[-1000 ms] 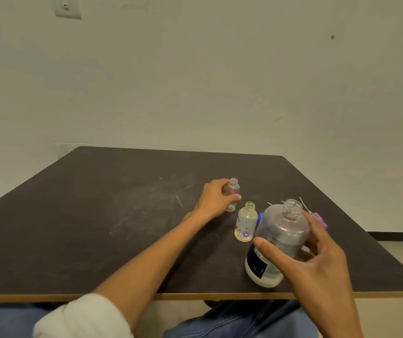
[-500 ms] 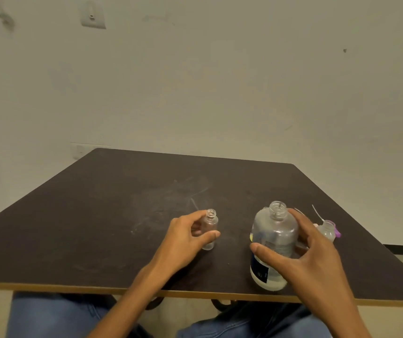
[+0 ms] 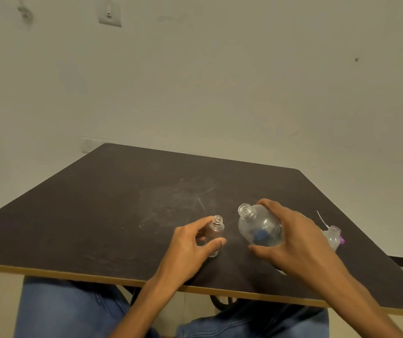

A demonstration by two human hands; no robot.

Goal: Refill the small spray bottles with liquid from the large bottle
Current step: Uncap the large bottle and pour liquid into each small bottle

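My left hand (image 3: 190,245) grips a small clear spray bottle (image 3: 216,228) that stands uncapped on the dark table (image 3: 98,215) near its front edge. My right hand (image 3: 293,242) holds the large clear bottle (image 3: 259,228), uncapped and tilted with its open neck leaning left toward the small bottle. The two necks are a short way apart. Behind my right hand another small bottle (image 3: 330,237) with a purple part stands at the right, partly hidden.
A thin white spray tube (image 3: 322,219) sticks up by the right-hand small bottle. The table's front edge runs just below my wrists, with my jeans-clad legs (image 3: 73,311) under it. A plain wall stands behind the table.
The large bottle went from upright to tilted left toward the small bottle. My left hand drew the small bottle from farther back toward the front edge and now keeps it still.
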